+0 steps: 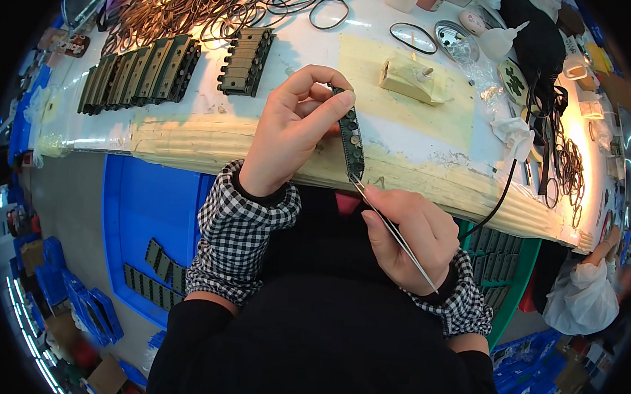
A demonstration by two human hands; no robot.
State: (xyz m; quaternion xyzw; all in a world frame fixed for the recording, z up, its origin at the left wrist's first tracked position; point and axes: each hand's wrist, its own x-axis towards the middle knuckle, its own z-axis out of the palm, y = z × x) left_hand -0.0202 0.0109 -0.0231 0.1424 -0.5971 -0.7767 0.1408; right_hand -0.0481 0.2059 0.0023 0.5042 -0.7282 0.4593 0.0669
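Left grip (pixel 288 131) around top of dark strip (pixel 352 139)

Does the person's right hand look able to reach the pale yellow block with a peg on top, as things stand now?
Probably yes: nothing seems to stand between the right hand and the pale yellow block, though that hand holds slim silver metal tweezers.
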